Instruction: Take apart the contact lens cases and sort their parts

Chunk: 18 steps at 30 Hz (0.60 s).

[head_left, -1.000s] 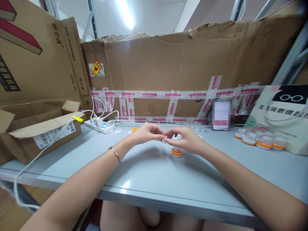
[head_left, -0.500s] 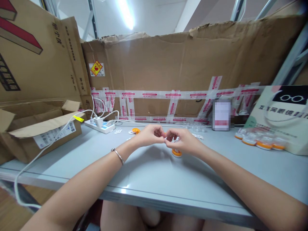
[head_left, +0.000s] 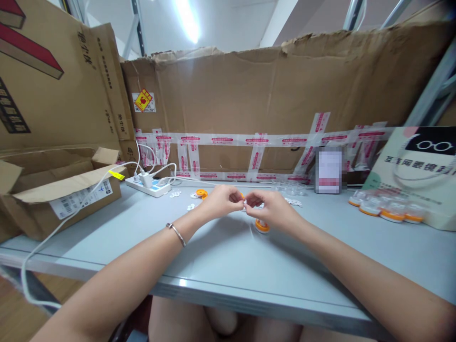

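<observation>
My left hand [head_left: 223,202] and my right hand [head_left: 271,209] meet fingertip to fingertip above the grey table [head_left: 221,256]. Both are closed in a pinch round a tiny white piece [head_left: 245,204] held between them. Directly under my right hand stands a small clear cup with an orange base [head_left: 262,226]. Just beyond my left hand lies an orange ring [head_left: 201,193], with small clear white pieces [head_left: 191,207] scattered near it. A bracelet circles my left wrist.
A white power strip [head_left: 147,187] with cables sits at the back left beside an open cardboard box [head_left: 60,190]. Several orange-based clear cups [head_left: 386,209] stand at the right before a printed bag [head_left: 420,166]. Taped cardboard [head_left: 270,104] walls the back.
Both hands have closed in on each other slightly and dropped a little toward the table, still pinching the small piece. The view has shifted a touch.
</observation>
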### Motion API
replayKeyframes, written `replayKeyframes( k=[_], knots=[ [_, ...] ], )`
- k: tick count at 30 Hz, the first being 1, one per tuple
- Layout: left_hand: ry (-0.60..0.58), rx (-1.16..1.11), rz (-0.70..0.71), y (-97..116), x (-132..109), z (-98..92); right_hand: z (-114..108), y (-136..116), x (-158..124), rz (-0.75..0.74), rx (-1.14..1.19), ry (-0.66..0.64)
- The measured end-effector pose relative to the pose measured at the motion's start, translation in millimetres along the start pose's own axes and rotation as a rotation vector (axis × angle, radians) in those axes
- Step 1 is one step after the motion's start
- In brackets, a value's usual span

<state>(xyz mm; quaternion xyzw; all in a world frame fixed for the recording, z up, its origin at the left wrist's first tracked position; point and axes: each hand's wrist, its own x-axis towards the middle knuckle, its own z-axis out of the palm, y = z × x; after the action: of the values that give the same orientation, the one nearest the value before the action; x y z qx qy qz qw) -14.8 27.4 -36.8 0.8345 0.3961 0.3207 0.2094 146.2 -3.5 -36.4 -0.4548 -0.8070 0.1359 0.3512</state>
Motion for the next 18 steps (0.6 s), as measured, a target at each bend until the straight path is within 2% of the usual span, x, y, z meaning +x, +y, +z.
replayKeyframes(
  k=[5,13,18],
  knots=[
    [0.007,0.034,-0.004,-1,1,0.6,3,-1,-1,-0.043,-0.073,0.033],
    [0.006,0.313,0.089,8,-2,-1.5,7,1,-1,-0.067,-0.164,0.033],
    [-0.045,0.487,0.057,10,-2,1.1,10,4,0,-0.094,-0.259,0.017]
  ],
)
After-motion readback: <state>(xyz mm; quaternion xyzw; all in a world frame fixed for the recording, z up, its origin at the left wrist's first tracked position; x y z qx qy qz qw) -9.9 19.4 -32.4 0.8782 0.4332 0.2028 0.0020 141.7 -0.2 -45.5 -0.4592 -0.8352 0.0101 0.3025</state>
